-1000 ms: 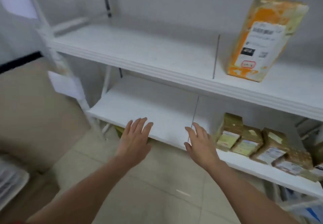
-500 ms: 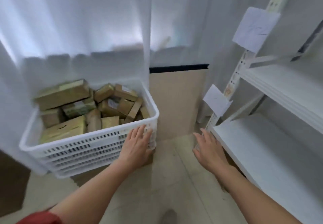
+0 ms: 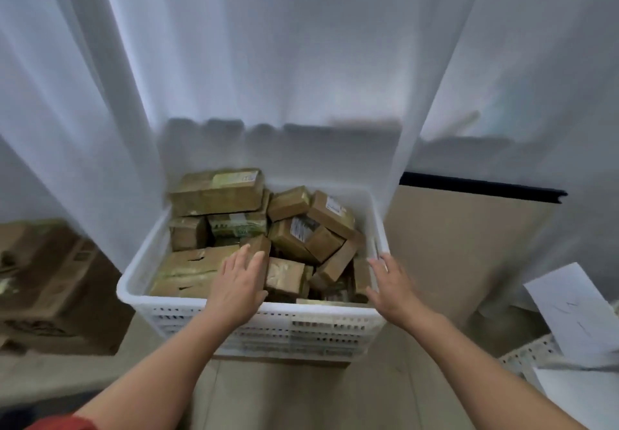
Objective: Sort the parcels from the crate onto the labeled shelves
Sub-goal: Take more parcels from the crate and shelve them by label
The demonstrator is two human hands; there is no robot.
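Note:
A white perforated plastic crate (image 3: 268, 329) stands in front of me, heaped with several brown cardboard parcels (image 3: 217, 191). My left hand (image 3: 239, 287) reaches over the crate's near rim with straight fingers, its fingertips close to a small brown parcel (image 3: 259, 245); it holds nothing. My right hand (image 3: 390, 287) hovers open above the crate's near right corner, also holding nothing. Whether either hand touches a parcel cannot be told.
White curtains (image 3: 268, 61) hang behind the crate. A large brown cardboard box (image 3: 47, 282) sits on the floor at the left. A beige panel (image 3: 462, 248) stands at the right. The shelf post with paper labels (image 3: 569, 312) shows at the lower right edge.
My view has swung left from the shelves to the crate. Both empty hands have moved from the shelf edge to above the crate's near rim.

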